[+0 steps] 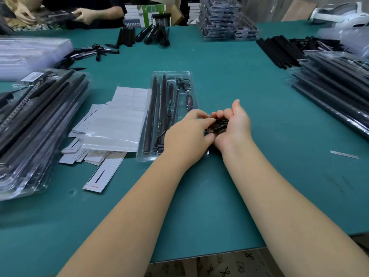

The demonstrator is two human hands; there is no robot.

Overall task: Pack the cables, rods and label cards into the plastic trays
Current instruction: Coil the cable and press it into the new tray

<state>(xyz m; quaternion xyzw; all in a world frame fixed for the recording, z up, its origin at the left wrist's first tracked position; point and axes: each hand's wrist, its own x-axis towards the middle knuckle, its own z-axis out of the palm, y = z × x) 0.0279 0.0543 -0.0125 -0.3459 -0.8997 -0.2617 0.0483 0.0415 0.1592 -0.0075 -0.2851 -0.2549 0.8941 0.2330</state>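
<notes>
A clear plastic tray (146, 124) lies in the middle of the green table, with black rods (150, 114) and a thin cable with a small remote (190, 101) in its slots. Over the tray's near right corner both hands meet on a coiled black cable (217, 125). My right hand (233, 124) cups the coil with curled fingers. My left hand (187, 132) pinches the same coil from the left. White label cards (95, 154) lie scattered left of the tray, partly under a clear bag of white sheets (117, 124).
Stacks of filled trays stand at the left (34, 124), at the right (337, 92) and at the back (225, 21). Loose black rods (277, 50) and spikes (95, 51) lie further back. Another person's hands (83, 15) work at the far left.
</notes>
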